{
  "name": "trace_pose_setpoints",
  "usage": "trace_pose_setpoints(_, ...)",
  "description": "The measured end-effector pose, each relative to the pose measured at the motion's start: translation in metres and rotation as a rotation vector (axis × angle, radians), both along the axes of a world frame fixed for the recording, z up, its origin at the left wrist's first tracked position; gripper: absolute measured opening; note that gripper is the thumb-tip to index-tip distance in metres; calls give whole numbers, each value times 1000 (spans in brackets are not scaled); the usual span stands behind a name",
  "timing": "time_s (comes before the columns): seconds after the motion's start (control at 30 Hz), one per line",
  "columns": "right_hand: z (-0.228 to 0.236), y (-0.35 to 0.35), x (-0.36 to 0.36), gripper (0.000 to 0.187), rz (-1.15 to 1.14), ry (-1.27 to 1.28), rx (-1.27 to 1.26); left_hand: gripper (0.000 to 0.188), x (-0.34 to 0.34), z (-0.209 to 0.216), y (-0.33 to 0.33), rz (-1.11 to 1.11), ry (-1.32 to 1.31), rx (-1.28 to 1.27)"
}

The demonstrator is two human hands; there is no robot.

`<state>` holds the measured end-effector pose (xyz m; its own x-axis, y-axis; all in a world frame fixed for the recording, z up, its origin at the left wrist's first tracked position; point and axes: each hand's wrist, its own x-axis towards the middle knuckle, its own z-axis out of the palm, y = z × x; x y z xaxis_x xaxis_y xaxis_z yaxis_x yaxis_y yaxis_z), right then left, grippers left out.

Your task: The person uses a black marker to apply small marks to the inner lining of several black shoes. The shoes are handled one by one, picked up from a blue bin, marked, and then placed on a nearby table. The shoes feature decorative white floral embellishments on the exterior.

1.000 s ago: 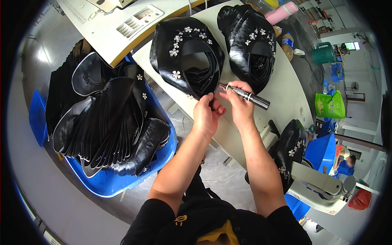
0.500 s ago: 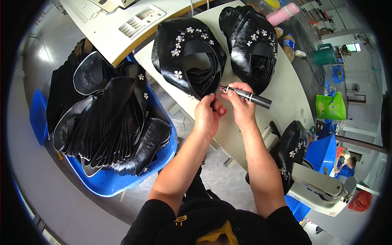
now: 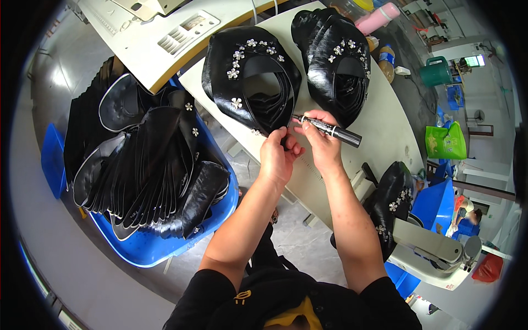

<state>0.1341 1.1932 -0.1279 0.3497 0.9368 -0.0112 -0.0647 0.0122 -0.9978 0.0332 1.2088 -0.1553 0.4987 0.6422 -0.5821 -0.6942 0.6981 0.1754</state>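
My left hand [image 3: 278,154] pinches the near edge of a glossy black shoe upper [image 3: 225,82], which lies in a stack on the white table and carries silver flower ornaments. A small dark bit shows between those fingers; whether it is the upper's edge or something else I cannot tell. My right hand [image 3: 324,144] is closed round a black marker pen [image 3: 344,135]. The uncapped tip points left, at the edge of the upper just above my left fingertips; whether it touches is too small to tell. To the right stands a second stack of black uppers [image 3: 324,71].
A blue tub [image 3: 148,256] at the left holds many black uppers. A sewing machine [image 3: 429,245] stands at lower right beside more flowered uppers [image 3: 391,201]. Near the table's far right are a pink bottle [image 3: 378,18] and a drink bottle [image 3: 386,61]. Another person [image 3: 466,216] sits farther right.
The picture has shifted slightly, so the stacks, marker and hands all appear a little farther left. Both hands keep their hold, and the pen tip stays at the upper's edge.
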Motion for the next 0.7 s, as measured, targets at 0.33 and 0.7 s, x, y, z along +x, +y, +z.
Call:
trace_pose_setpoints(0.33,-1,0,2,15,14,-66,-28,14,1,0,0,0,5,14)
trace_pose_setpoints(0.7,15,21,-5,16,-36,62,49,60,2,6,3,-31,98,46)
